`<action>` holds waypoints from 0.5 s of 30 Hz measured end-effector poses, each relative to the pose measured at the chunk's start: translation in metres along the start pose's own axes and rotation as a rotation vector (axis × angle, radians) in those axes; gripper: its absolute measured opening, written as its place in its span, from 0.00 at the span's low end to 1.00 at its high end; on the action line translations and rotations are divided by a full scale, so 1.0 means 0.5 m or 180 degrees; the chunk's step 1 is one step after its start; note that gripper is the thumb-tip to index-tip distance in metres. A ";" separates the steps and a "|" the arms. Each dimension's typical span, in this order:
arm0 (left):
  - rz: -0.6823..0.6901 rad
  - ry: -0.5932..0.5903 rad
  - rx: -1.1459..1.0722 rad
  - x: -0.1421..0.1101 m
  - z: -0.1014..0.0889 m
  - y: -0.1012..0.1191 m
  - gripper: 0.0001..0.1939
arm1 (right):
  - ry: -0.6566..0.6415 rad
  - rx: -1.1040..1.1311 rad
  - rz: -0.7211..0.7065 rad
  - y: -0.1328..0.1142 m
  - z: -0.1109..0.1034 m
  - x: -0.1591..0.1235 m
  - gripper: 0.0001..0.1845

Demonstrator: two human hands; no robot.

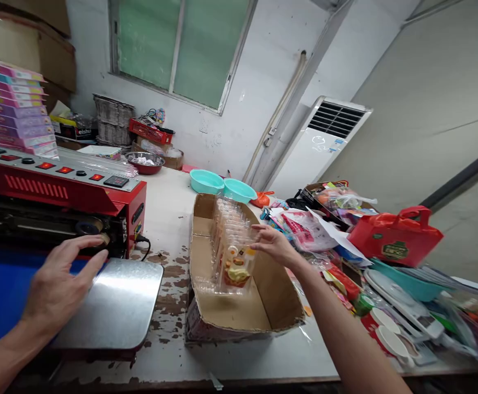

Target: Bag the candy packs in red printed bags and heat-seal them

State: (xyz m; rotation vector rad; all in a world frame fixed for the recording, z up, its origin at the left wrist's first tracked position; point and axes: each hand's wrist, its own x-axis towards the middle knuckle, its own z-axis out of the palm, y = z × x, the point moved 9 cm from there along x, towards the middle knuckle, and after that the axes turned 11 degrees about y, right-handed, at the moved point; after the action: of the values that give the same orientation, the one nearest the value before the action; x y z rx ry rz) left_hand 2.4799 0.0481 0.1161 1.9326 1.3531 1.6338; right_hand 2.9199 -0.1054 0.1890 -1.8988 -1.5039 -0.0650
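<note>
My left hand (62,282) is open, thumb and fingers apart and nothing between them. It hovers above the bare metal plate (118,306), with its fingertips close to the roller of a red machine (111,200). On the right, my right hand (274,244) reaches into a cardboard box (239,323). Its thumb and fingertips pinch the upper right edge of the front clear plastic pack (234,271), which shows a printed food picture. Several similar packs (225,224) stand in a row behind it, partly hidden by one another.
Two turquoise basins (207,181) sit beyond the box. Stacked pink and purple boxes (15,109) rise behind the machine, near a metal bowl (144,162). Bags, papers and a red tote bag (395,238) crowd the right side. A blue surface (1,290) adjoins the plate.
</note>
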 end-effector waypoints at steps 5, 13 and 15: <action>-0.0451 -0.0479 -0.0779 -0.007 0.052 0.085 0.16 | 0.0567 0.1326 0.0082 -0.172 -0.104 0.009 0.14; -0.1591 -0.1657 -0.3160 0.031 0.117 0.250 0.34 | 0.0399 0.2151 0.0063 -0.375 0.001 0.020 0.13; -0.2106 -0.1778 -0.3335 0.027 0.127 0.236 0.26 | 0.0104 0.2329 0.0259 -0.387 0.083 0.011 0.14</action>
State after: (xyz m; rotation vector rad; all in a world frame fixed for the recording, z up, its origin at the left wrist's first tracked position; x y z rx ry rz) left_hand 2.5904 0.0184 0.1875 1.0075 0.5725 0.9969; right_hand 2.7381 -0.0633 0.2544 -1.3473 -1.1963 0.4325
